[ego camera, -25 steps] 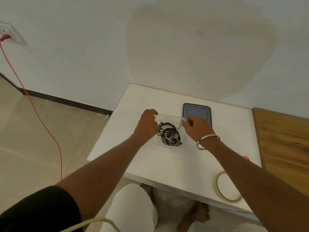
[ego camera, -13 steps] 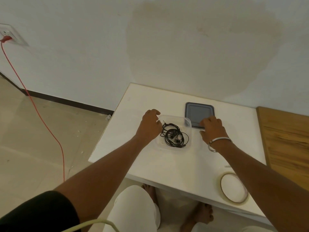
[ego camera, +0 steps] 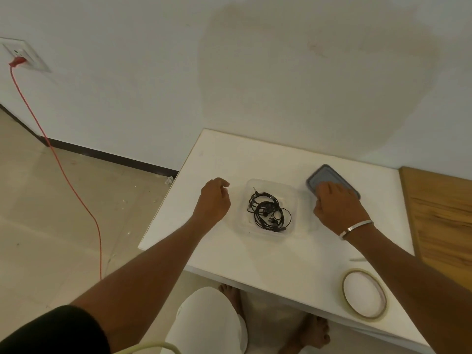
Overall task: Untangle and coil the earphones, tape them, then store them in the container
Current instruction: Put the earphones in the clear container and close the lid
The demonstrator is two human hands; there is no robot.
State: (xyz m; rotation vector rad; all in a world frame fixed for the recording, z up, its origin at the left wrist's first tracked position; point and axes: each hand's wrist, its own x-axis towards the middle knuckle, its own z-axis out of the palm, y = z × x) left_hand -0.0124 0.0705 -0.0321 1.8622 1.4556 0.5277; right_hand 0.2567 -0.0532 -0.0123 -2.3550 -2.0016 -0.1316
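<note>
Between the 2 hands sits a clear plastic container (ego camera: 293, 198) on the white table (ego camera: 255, 261), and the black earphones (ego camera: 268, 212) lie inside it as a loose coil, their plug end pointing toward the far left corner of the container. The left hand (ego camera: 213, 200) hovers or rests just to the left of the container, apart from its wall, with the fingers loosely curled and nothing held in them; whether the hand touches the tabletop cannot be told. The right hand (ego camera: 337, 208) is to the right of the container and reaches onto the grey lid (ego camera: 327, 175), which lies turned at an angle, one corner pointing away toward the wall. The fingers of this hand lie over the near part of the lid and the thumb sits at its left edge; whether they grip the lid or only press on it cannot be told. A silver bangle (ego camera: 356, 228) circles the right wrist. Nearer to the person than the right hand, beside the right forearm at the table's front edge, lies 1 roll of clear tape (ego camera: 344, 290) flat on the table, with a short strip of tape (ego camera: 357, 259) just beyond it. Far to the left of the left hand, a red cable (ego camera: 63, 172) runs down from a wall socket (ego camera: 24, 56) to the floor.
</note>
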